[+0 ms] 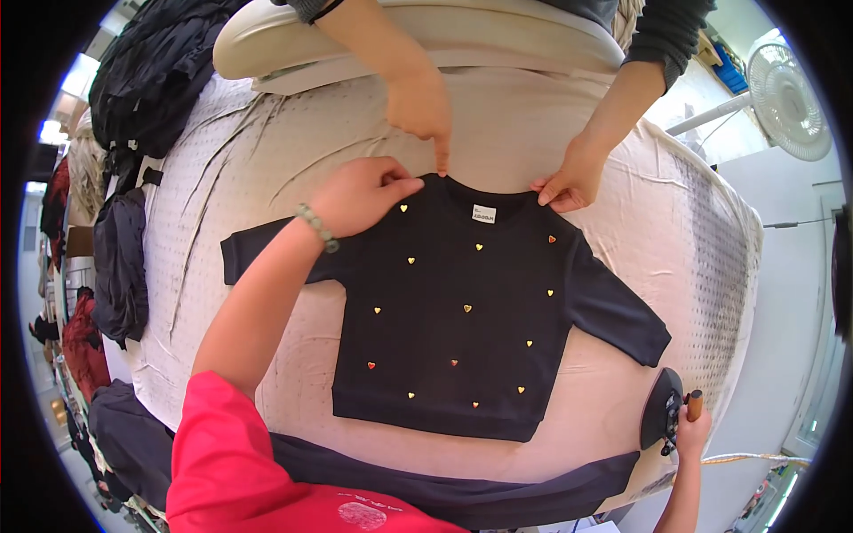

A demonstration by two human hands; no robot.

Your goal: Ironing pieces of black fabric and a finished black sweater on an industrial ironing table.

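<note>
A black sweatshirt (426,284) lies flat on the padded table, its neckline at the far side. Small gold and red heart pieces dot its front, and a white label (483,214) shows inside the collar. My left hand (364,195), a beaded bracelet at its wrist, is closed at the sweatshirt's left shoulder, fingertips pinched by the collar. At the right edge of the table my right hand (692,437) grips an iron (662,410) by its brown handle. The iron stands tilted, apart from the sweatshirt, beyond the right sleeve's cuff.
Across the table, a co-worker's hand (422,107) points a finger at the collar; the other hand (573,176) pinches its right side. A dark cloth (462,493) lies along the near edge. Black garments (151,71) pile up at the left. A fan (786,98) stands far right.
</note>
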